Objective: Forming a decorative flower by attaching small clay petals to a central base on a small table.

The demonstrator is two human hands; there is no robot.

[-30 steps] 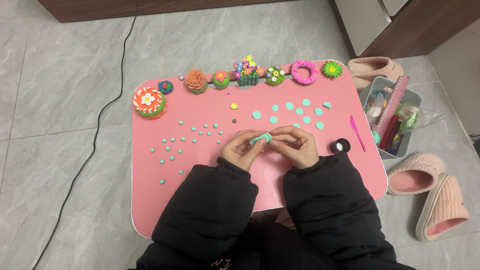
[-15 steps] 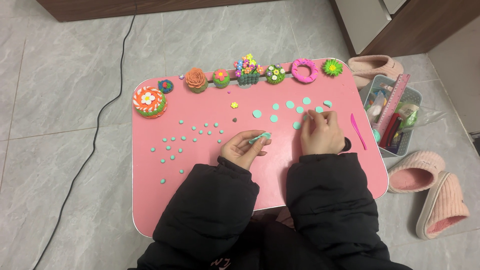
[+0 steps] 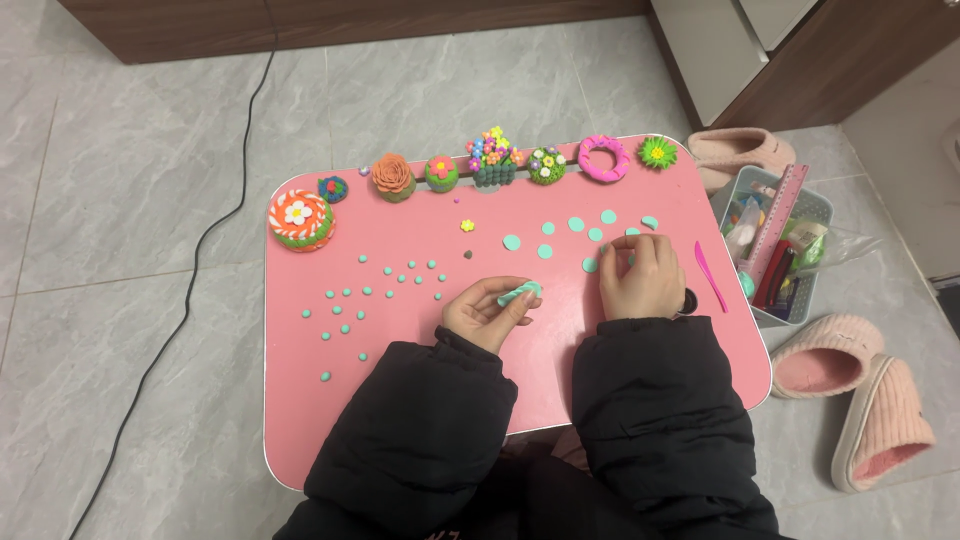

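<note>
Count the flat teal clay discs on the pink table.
7 visible: flat teal clay discs at and. The right hand covers that patch, so more may lie hidden under it.

Single head-worn view, looking steeply down

The camera sits above the pink table [image 3: 400,400], facing almost straight down from fairly near; the table fills the middle, grey floor tiles [image 3: 120,200] left of it, a plastic basket [image 3: 822,215] right of it.
</note>
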